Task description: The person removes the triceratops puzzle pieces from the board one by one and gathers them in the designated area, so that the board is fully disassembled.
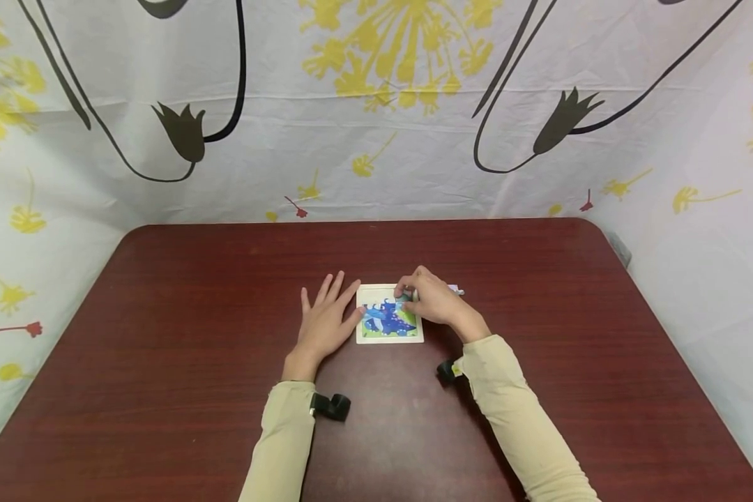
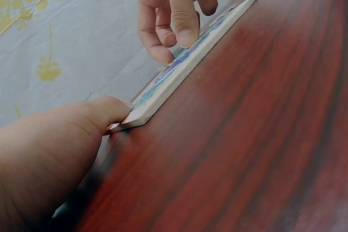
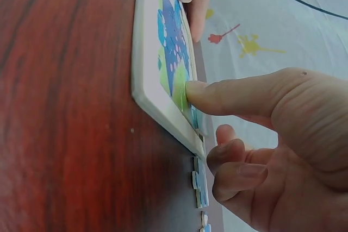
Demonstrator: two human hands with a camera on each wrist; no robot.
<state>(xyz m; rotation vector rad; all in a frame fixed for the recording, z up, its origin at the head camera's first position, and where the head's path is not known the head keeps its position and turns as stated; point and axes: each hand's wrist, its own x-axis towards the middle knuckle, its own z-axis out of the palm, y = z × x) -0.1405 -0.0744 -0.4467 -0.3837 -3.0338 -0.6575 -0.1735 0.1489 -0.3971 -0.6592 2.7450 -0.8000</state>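
Observation:
A small jigsaw puzzle with a blue dinosaur picture lies in a pale frame on the table. My left hand lies flat with spread fingers at the frame's left side, its thumb on the edge. Above the upper right part of the puzzle, my right hand pinches a puzzle piece between thumb and fingers; much of the piece is hidden. In the right wrist view, the right thumb is against the picture near the frame's corner, with the other fingers curled.
Loose puzzle pieces lie just beyond the frame's right side, partly hidden by the right hand in the head view. The dark red wooden table has rounded far corners. Behind it hangs a white cloth with a plant print.

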